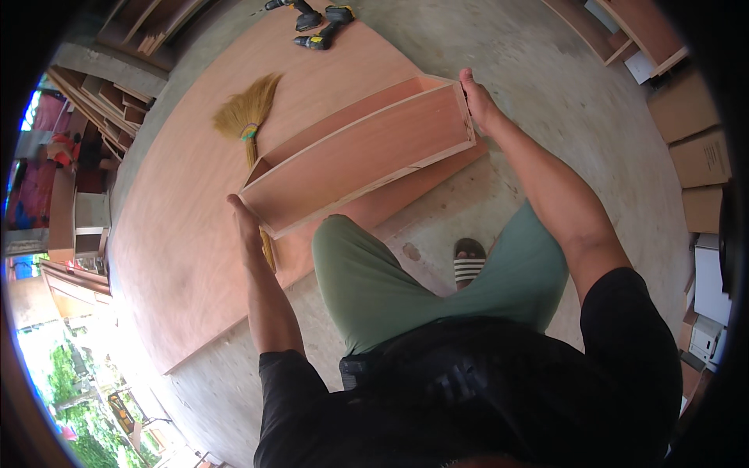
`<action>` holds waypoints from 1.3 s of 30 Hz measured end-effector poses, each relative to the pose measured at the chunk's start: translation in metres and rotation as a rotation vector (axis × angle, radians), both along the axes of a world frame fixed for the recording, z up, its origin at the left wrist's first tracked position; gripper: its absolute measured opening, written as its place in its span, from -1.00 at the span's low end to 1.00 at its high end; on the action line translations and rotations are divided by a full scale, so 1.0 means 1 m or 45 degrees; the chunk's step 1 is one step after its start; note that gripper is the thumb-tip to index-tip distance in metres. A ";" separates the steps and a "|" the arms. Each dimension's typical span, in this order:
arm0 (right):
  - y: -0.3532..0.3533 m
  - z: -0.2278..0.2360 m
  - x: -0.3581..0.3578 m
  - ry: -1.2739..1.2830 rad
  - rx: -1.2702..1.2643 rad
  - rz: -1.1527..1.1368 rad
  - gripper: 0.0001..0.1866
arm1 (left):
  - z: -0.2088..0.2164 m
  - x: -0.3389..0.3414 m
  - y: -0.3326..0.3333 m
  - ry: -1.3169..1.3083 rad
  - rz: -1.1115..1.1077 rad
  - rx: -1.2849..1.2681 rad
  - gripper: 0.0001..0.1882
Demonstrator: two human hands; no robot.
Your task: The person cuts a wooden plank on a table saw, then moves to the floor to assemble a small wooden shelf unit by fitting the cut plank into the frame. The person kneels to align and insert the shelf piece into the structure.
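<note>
I hold a long, narrow wooden box (363,162) out in front of me, tilted, with its right end farther away. Two open compartments show, one behind the other, split by a long panel. My left hand (246,222) is closed on its near left end, the thumb pointing up along the edge. At the opposite end, my right hand (479,103) grips the short side, thumb raised and the other fingers mostly hidden. A straw broom (251,108) lies just beyond the box, its handle passing partly behind the left end.
Beneath the broom spreads a big plywood sheet (175,203) on the concrete floor (515,47). Two cordless drills (321,33) rest at its far edge. Wooden boards (105,109) are stacked at left. Cardboard boxes (686,109) line the right side. My sandalled foot (469,261) stands below the box.
</note>
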State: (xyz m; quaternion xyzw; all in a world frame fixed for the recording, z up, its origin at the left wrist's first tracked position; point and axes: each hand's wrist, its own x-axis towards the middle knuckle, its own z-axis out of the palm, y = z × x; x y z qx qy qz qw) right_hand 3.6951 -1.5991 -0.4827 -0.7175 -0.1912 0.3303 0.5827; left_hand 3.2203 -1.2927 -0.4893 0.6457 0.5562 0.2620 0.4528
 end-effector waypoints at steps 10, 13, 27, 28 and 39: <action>0.023 0.012 0.011 0.033 -0.041 0.142 0.22 | 0.016 -0.002 0.001 0.138 -0.071 -0.173 0.09; 0.030 0.005 0.023 -0.031 -0.159 0.016 0.25 | 0.020 0.001 0.011 0.213 -0.115 -0.226 0.07; 0.034 0.005 0.050 0.127 -0.269 0.294 0.28 | 0.038 0.017 0.010 0.342 -0.122 -0.222 0.21; 0.033 0.003 0.046 0.160 -0.210 0.269 0.27 | 0.038 0.016 0.011 0.318 -0.113 -0.239 0.21; 0.038 -0.030 0.037 0.673 0.353 0.122 -0.17 | -0.038 -0.022 0.027 -0.674 0.020 -0.585 -0.11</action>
